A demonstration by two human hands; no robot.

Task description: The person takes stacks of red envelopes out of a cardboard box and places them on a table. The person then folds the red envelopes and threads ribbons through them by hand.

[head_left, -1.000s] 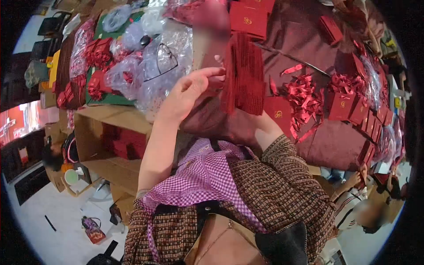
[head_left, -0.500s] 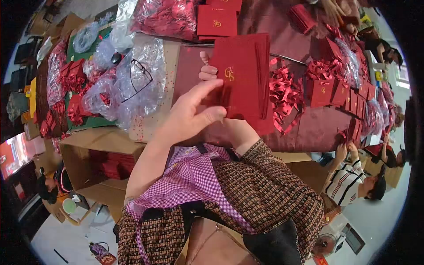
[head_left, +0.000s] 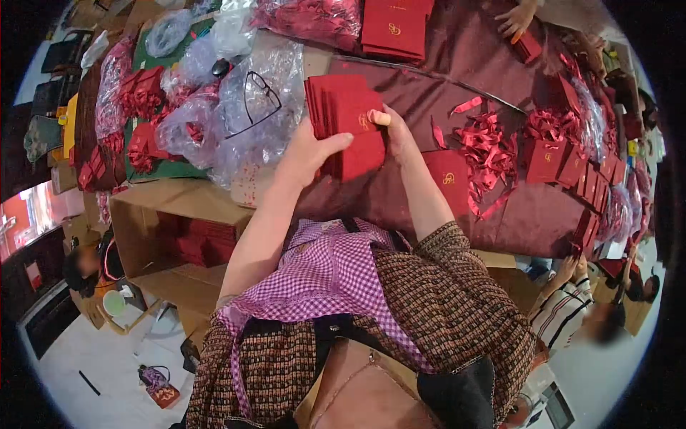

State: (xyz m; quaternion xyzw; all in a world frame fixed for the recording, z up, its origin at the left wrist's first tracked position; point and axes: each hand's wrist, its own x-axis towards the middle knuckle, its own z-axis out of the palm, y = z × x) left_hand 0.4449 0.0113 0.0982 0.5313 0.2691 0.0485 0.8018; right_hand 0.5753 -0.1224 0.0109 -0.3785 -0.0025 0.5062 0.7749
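Observation:
Both hands hold a stack of flat red paper bags (head_left: 343, 118) with a gold monogram, above the near part of the dark red table cover. My left hand (head_left: 309, 154) grips the stack at its left side, thumb over the front. On the right edge my right hand (head_left: 399, 137) is closed, its thumb on the front near the monogram; a pale yellow wrap covers part of that thumb. The stack's upper left is fanned into several layers. Another red bag (head_left: 448, 175) lies to the right, beside a heap of red ribbons (head_left: 489, 146).
More red bags (head_left: 395, 30) lie at the back. Eyeglasses (head_left: 261, 100) rest on clear plastic wrap at left. An open cardboard box (head_left: 179, 204) with red bags stands near my left arm. A co-worker's hand (head_left: 516, 20) is at the far right; another person (head_left: 564, 307) sits right.
The stack has moved left and lower and is now fanned. My right hand has come from behind it to its right edge, and my left hand has closed on its left side.

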